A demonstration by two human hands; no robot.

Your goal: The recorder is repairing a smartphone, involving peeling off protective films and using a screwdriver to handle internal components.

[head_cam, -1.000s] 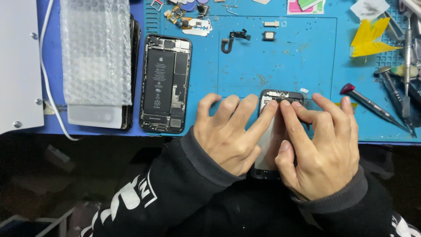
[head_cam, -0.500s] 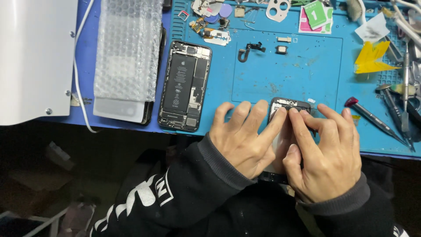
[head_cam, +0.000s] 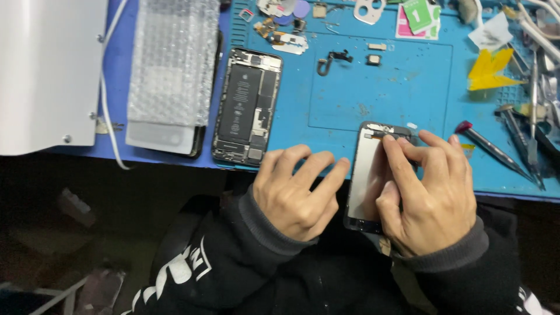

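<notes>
Two hands work a detached phone screen panel [head_cam: 366,175], its long axis running away from the person at the blue mat's [head_cam: 379,87] near edge. Right hand [head_cam: 429,192] pinches its top end; left hand [head_cam: 294,192] rests half-curled, empty, just beside it.

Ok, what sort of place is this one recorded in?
Most likely a phone repair bench: an opened phone with its battery exposed, a blue work mat, and screwdrivers laid along its edge.
</notes>
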